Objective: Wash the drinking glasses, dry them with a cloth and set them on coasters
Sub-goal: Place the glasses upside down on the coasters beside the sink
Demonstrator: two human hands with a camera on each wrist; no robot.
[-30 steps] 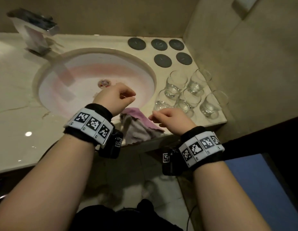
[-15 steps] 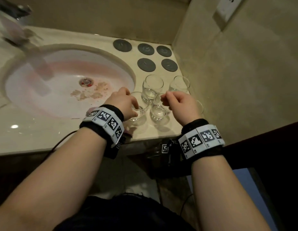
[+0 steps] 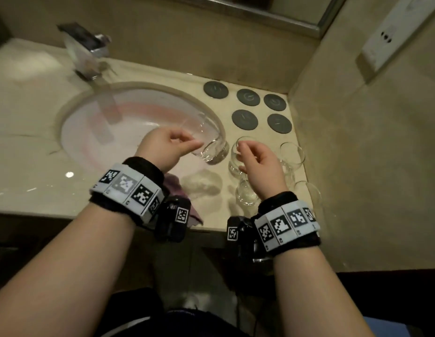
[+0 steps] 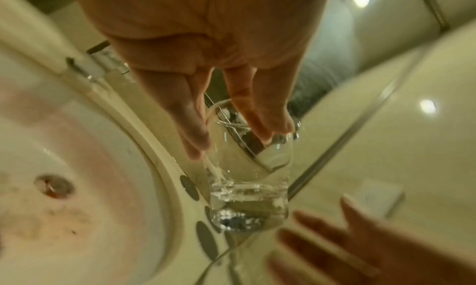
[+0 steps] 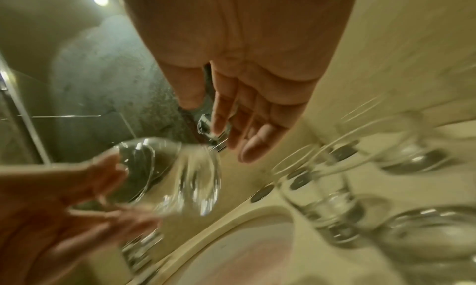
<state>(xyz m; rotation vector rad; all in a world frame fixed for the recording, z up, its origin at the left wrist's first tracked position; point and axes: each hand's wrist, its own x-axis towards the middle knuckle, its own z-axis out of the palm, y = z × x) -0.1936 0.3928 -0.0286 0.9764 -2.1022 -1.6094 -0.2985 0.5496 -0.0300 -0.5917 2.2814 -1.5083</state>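
My left hand [image 3: 187, 144] pinches a clear drinking glass [image 3: 211, 148] by its rim and holds it tilted above the right edge of the sink [image 3: 73, 122]. In the left wrist view the thumb is outside the glass [image 4: 247, 167] and the fingers are inside it. My right hand [image 3: 248, 154] hovers over the standing glasses [image 3: 293, 154] with loosely bent fingers [image 5: 252, 147] and holds nothing. Several dark round coasters [image 3: 244, 119] lie bare at the back right of the counter. A pink cloth [image 3: 174, 186] lies by the front edge, partly under my left wrist.
A chrome faucet [image 3: 87, 47] stands at the sink's back left. Walls close the counter at the back and right, with a socket plate [image 3: 391, 37] on the right wall. The glasses [image 5: 322, 197] are bunched near the counter's front right corner.
My left hand has taken one glass off the counter, lifted it and tilted it toward the sink. My right hand stays over the other glasses.
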